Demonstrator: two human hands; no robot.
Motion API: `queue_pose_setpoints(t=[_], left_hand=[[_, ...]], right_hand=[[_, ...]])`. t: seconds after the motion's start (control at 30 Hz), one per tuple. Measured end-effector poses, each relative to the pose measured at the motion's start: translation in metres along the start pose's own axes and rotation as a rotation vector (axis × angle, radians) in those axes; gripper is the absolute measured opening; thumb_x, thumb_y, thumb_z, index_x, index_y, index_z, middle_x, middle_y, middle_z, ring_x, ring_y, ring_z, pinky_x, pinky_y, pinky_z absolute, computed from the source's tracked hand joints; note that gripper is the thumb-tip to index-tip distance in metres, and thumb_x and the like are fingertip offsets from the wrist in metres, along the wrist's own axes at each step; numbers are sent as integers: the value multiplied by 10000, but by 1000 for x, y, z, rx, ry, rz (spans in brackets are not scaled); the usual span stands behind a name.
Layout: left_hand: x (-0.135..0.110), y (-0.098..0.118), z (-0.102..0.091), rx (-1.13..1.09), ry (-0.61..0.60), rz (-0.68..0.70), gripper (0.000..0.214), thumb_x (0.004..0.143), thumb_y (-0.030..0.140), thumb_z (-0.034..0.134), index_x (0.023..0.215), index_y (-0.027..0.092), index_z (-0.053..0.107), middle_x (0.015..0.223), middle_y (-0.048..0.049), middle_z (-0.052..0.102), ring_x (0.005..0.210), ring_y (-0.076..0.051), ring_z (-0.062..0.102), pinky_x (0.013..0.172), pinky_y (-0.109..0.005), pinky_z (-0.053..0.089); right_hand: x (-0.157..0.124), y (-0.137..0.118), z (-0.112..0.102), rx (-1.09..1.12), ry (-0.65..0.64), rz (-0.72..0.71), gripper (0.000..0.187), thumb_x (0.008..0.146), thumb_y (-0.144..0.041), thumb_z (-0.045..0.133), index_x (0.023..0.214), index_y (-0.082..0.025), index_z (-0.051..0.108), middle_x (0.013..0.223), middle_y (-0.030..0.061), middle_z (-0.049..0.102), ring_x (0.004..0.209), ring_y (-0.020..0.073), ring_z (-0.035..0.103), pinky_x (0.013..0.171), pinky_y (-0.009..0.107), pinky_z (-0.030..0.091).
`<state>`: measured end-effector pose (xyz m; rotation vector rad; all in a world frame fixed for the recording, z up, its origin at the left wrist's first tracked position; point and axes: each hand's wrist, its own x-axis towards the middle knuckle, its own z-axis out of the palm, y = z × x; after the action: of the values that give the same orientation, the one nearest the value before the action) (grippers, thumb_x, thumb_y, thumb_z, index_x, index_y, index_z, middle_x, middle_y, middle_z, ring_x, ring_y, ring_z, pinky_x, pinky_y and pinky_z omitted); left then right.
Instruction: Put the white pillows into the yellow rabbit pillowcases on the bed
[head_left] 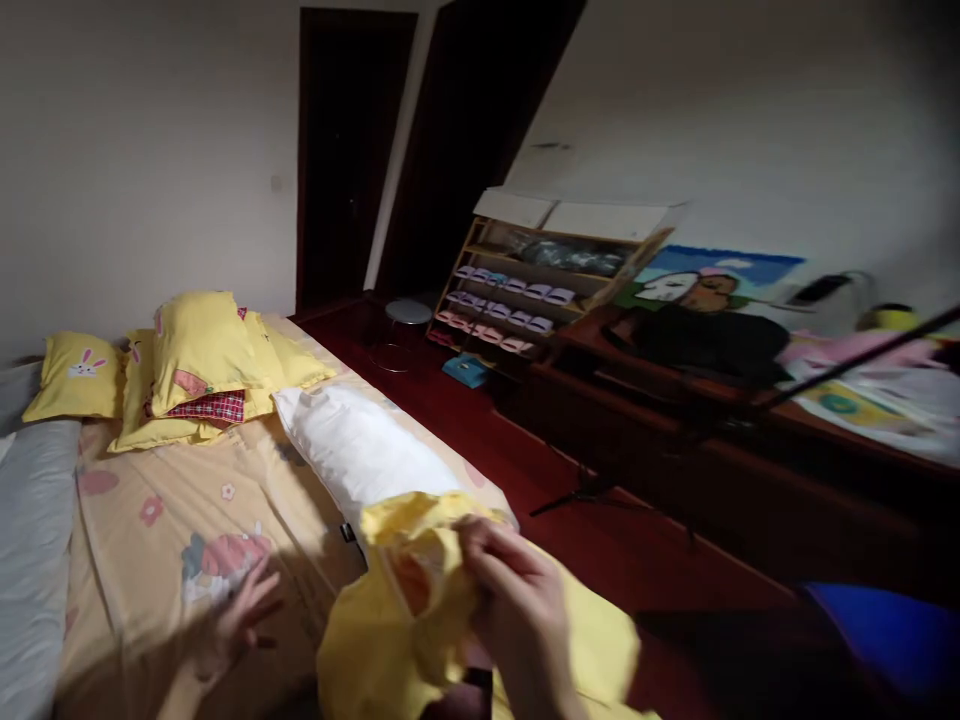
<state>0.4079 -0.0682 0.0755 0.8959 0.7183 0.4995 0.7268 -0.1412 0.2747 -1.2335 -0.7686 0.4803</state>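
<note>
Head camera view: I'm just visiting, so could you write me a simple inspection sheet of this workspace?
Surface: bed with a peach patterned sheet.
Things handled: yellow cloth, bunched; white pillow on the bed, partly hidden behind it.
Clutter: yellow cushions piled toward the bed's far end; pink and white things on dark furniture.
Hands: right hand grips the cloth; left hand open, nothing held.
Cables: thin dark curve near the wall, too blurred to confirm.
Surroundings: rack of slippers, round stool, dark door.
</note>
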Motion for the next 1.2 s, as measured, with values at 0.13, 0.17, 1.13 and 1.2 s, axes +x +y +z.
queue_pose_setpoints(t=[0.13,0.17,1.13,1.2], left_hand=[[17,2,68,309,95,202,1112,452,279,919,1428,424,407,1424,-123,535,1236,-354,569,827,-418,538],[17,7,76,368,166,271,849,582,309,854,1358,380,516,1263,-114,648,1121,-328,638,816,-410,546],[-137,163,-1,855,288,664,159,865,261,622,935,246,764,948,-88,751,892,-179,662,810,-300,497],[-142,175,21,950,245,641,193,878,247,604,954,280,778,918,-85,755,863,-179,654,791,-313,492]], right_hand=[[-7,-23,83,206,-134,28,215,652,-226,613,506,-205,457,528,-37,387,565,118,374,529,249,315],[-6,-25,93,228,-152,25,202,643,-212,606,504,-205,459,529,-37,389,568,117,374,528,244,312],[14,137,192,-47,-1401,226,506,844,-424,628,1315,-256,549,1352,141,586,1222,275,552,1014,467,428],[8,155,209,3,-1517,241,761,764,-367,694,1463,-312,400,1573,112,347,1419,290,352,1119,502,310]])
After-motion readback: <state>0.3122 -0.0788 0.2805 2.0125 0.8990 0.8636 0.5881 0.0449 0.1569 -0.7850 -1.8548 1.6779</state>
